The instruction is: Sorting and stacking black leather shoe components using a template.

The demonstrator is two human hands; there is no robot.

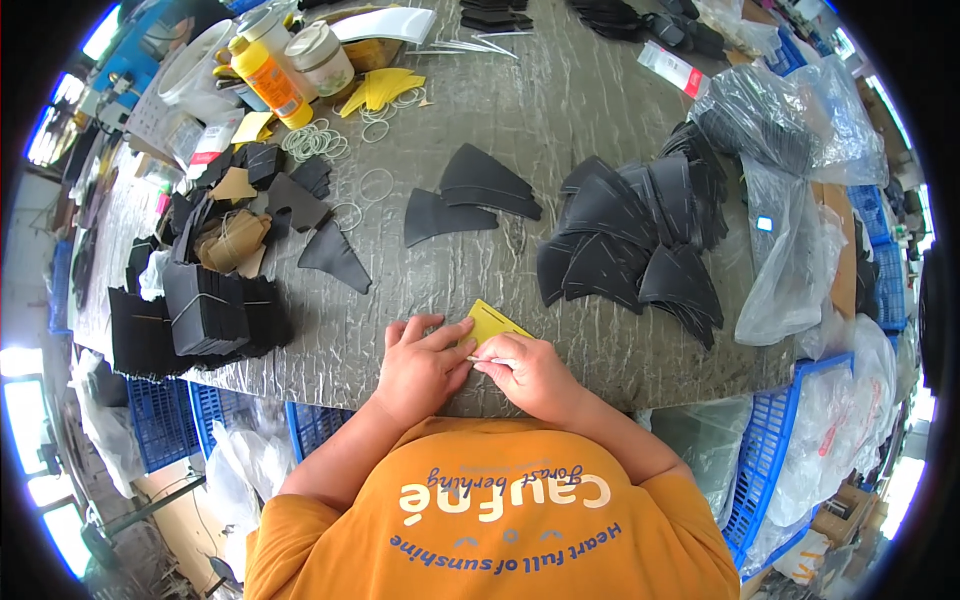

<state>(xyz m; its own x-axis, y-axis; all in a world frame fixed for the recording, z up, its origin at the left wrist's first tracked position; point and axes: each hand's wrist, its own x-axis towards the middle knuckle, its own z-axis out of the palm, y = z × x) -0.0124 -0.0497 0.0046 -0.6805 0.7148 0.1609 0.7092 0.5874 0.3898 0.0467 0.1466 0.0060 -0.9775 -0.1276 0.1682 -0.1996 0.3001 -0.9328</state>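
A yellow template (491, 321) with a narrow slot lies near the table's front edge, in front of my chest. My left hand (422, 362) rests with its fingers stretched out, the fingertips pressing the template's left side. In my right hand (530, 376) a thin whitish pen-like stick (480, 360) is pinched, its tip at the template's lower left edge. Whether a dark piece lies under the template is hidden. Beyond it lie two overlapping black curved pieces (450, 218), and a single black piece (336, 256) is off to the left.
Fanned black pieces (605, 270) cover the table's right side, with clear plastic bags (785, 260) beyond. Banded black stacks (205, 310) stand at left. Rubber bands (318, 141), a yellow bottle (268, 80) and jars sit farther back. Blue crates (770, 450) flank the front edge below.
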